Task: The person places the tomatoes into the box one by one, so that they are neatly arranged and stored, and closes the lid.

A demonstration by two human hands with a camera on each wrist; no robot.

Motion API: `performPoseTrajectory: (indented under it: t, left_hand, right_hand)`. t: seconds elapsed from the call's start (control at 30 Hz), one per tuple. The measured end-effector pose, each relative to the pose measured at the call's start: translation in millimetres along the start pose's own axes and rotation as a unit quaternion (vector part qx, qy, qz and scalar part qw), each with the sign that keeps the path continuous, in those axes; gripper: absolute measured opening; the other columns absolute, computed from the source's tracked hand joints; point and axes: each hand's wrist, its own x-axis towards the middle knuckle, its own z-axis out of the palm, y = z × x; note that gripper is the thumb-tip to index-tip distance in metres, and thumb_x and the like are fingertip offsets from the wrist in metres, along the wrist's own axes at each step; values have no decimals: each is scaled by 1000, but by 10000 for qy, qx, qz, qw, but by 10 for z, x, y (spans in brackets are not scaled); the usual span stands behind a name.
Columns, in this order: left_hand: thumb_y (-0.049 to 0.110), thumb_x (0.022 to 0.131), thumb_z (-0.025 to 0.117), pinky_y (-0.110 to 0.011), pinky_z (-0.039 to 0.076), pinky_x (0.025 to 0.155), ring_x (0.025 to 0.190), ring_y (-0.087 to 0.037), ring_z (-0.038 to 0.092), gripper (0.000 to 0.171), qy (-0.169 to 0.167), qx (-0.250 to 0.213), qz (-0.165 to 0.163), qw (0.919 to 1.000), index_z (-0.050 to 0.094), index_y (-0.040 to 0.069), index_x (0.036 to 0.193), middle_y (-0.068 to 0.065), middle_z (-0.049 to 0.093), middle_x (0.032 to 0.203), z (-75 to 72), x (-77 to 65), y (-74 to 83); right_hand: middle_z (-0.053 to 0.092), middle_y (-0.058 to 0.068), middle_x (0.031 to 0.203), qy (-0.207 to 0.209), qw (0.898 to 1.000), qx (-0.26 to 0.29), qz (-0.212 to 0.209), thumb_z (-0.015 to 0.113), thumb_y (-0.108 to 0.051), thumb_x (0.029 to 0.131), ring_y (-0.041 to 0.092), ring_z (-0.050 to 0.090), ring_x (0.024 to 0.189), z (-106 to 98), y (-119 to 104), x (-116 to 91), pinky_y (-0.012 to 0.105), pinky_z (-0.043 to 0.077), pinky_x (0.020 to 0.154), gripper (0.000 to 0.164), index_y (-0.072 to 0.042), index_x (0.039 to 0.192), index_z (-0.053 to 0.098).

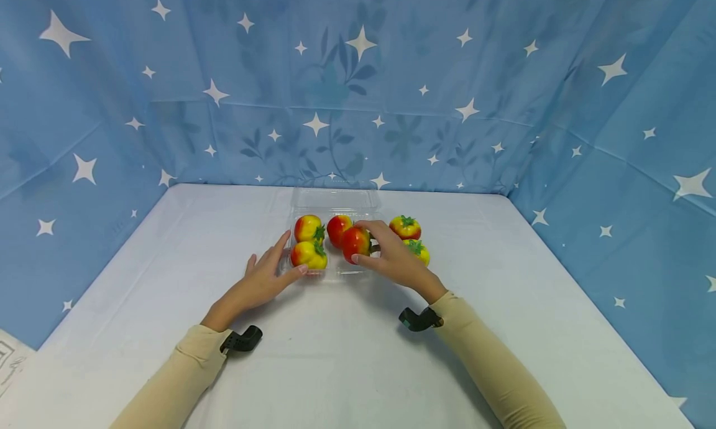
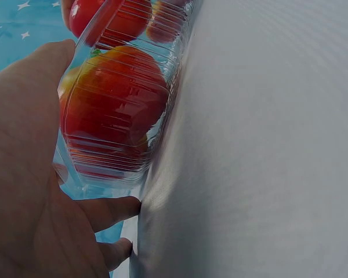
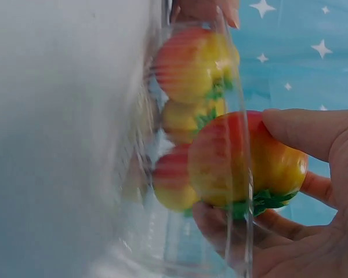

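My right hand point(image 1: 396, 255) grips a red-and-yellow tomato point(image 1: 355, 244) between thumb and fingers, over the right part of a clear plastic clamshell box point(image 1: 349, 270). In the right wrist view the held tomato point(image 3: 249, 162) shows its green calyx and overlaps the box's rim. Three similar tomatoes sit inside: a front left one point(image 1: 307, 255), a back left one point(image 1: 307, 229) and a middle one point(image 1: 338, 230). Around the box's front left corner, my left hand point(image 1: 263, 281) spreads straight fingers, its thumb at the front rim. The left wrist view shows this hand point(image 2: 46, 156) beside the box wall point(image 2: 104, 168).
Two more tomatoes lie on the table right of the box, one at the back point(image 1: 406, 227) and one in front point(image 1: 418, 252), partly behind my right hand. The box's lid point(image 1: 335, 198) lies open toward the back. A star-patterned blue curtain point(image 1: 268, 62) borders the white table point(image 1: 324, 354).
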Motion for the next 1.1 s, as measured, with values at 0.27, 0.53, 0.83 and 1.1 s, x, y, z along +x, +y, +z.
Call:
performPoseTrajectory:
  t: [0.27,0.53,0.83,1.1]
  left_hand:
    - [59,104,58,-75,-9,120,159,-46,21,97,8,-7,-14,10000,7,13,174,-27,35,168,-6,-8,7]
    - [59,105,57,-75,-9,120,159,-47,20,97,-16,-37,-1,10000,7,12,173,-27,33,169,-12,-15,22]
    - [67,102,57,-75,-8,120,157,-50,22,102,37,-129,51,9999,8,12,173,-30,35,167,2,-25,28]
    - [60,105,57,-74,-9,120,159,-48,20,98,-25,-29,-7,10000,7,13,174,-26,36,168,-4,-10,8]
  right_hand:
    - [51,15,149,-137,9996,-130,212,82,-25,96,30,55,134,130,-54,22,42,58,101,67,-7,153,50]
    - [55,14,141,-218,9988,-411,117,79,-27,99,26,59,121,199,-65,38,41,58,100,58,-7,148,56]
    - [57,12,138,-378,9980,-425,294,76,-27,100,25,59,119,225,-85,42,42,58,100,54,-9,147,58]
    - [57,13,138,-416,9974,-522,283,74,-28,101,26,60,120,221,-85,51,41,58,99,54,-8,149,58]
